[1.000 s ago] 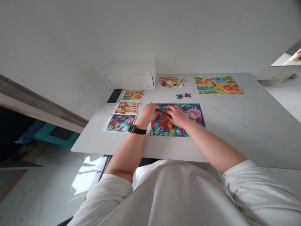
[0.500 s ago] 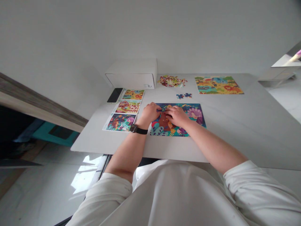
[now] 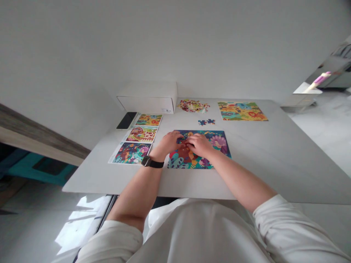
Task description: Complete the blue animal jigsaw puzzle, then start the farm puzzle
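A colourful jigsaw puzzle (image 3: 192,162) with a brown bear and a purple peacock lies on the table in front of me. Over its upper left part rests my left hand (image 3: 171,141), fingers bent and close together; a black watch (image 3: 152,162) is on that wrist. Fingertips and thumb of my right hand (image 3: 200,144) come together just right of the left ones, touching the puzzle near the bear. Whatever is between the fingers is too small and covered to see. Two loose blue puzzle pieces (image 3: 206,122) sit beyond the puzzle's top edge.
At left lies a reference sheet (image 3: 142,134) with three pictures, beside a phone (image 3: 126,120). Behind stand a white box (image 3: 148,104) and a heap of puzzle pieces (image 3: 193,106). A safari puzzle (image 3: 242,111) lies back right on the white table (image 3: 274,157).
The camera view has tilted and shifted, so the scene sits lower and further left. Both hands stay at the same part of the puzzle, with only slight finger movement.
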Tool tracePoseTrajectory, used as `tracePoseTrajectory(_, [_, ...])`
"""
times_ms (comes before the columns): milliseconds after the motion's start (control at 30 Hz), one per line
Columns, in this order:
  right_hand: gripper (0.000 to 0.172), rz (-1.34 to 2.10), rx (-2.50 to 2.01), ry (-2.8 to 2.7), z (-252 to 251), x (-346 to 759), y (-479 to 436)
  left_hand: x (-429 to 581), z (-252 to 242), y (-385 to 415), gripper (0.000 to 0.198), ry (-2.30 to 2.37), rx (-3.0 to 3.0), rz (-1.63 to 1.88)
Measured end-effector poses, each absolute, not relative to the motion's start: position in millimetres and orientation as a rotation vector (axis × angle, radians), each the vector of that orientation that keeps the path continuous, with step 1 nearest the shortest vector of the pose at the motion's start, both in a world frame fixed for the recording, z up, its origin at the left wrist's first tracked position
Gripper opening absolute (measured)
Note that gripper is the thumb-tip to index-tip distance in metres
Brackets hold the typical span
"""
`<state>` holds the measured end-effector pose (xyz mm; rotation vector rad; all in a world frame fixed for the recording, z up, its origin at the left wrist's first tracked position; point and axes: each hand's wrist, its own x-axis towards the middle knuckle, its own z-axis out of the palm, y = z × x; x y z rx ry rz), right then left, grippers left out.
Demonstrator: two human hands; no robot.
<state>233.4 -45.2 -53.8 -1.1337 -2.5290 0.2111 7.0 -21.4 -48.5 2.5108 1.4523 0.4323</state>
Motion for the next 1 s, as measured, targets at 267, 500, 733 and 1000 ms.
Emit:
tracePoseTrajectory(267, [0.023,0.145,-1.313,-1.963,-27.2,287.9,-11.5,6.2,-57.1,-16.1,0.039,1.422,2.534,0.427])
tracePoseTrajectory(500, [0.023,0.250,-1.831,-1.824,-19.7,353.3,34.0,9.9,-43.6,-21.1,0.030,1.528,2.405,0.617])
tracePoseTrajectory(733, [0.032,0.147,-1.811,-2.191,-30.9,331.5,67.5,15.2,-30.7,-28.0,0.032,1.644,2.212,0.850])
tracePoseTrajectory(1000, [0.043,0.106,-1.826,-2.429,-35.7,301.0,92.1,16.6,-31.9,-27.9,0.037,1.691,2.110,0.923])
